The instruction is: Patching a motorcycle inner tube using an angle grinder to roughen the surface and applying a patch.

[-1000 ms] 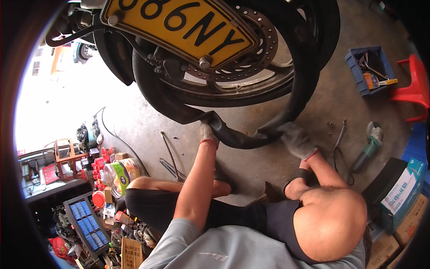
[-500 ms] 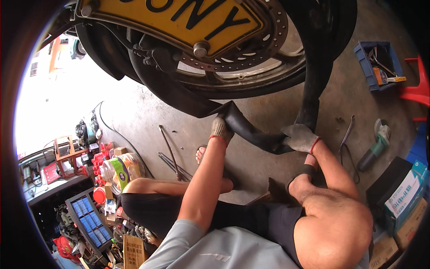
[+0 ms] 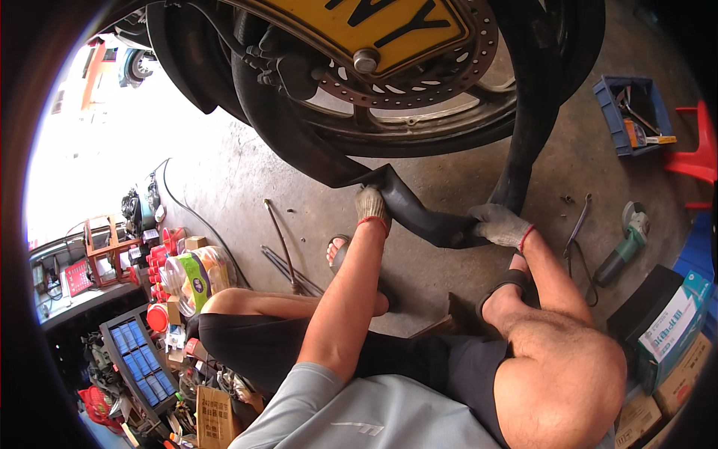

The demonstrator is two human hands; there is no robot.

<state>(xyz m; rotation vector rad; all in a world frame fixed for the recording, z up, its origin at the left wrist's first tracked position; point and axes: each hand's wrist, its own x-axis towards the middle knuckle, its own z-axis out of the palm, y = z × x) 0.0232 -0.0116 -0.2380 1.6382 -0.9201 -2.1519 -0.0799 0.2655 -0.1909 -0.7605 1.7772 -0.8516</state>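
Observation:
A black rubber inner tube hangs in a loop below a motorcycle wheel, with its upper parts draped beside the wheel. Its lowest stretch is bent and creased. My left hand, in a grey knit glove with a red cuff, grips the tube next to a sharp fold. Farther right, my right hand, gloved alike, closes round the tube at its lower right bend. Part of the fingers of both hands is hidden behind the rubber and the gloves. A yellow number plate and a perforated brake disc are above.
Metal bars lie on the floor at left, beside a black cable. To the right are a green angle grinder, a thin metal tool, a blue crate and a red stool. Crowded parts and boxes fill the lower left.
The head view has shifted slightly, so the plate and wheel sit a little farther right. Both hands keep their grip on the tube, whose bend looks much the same.

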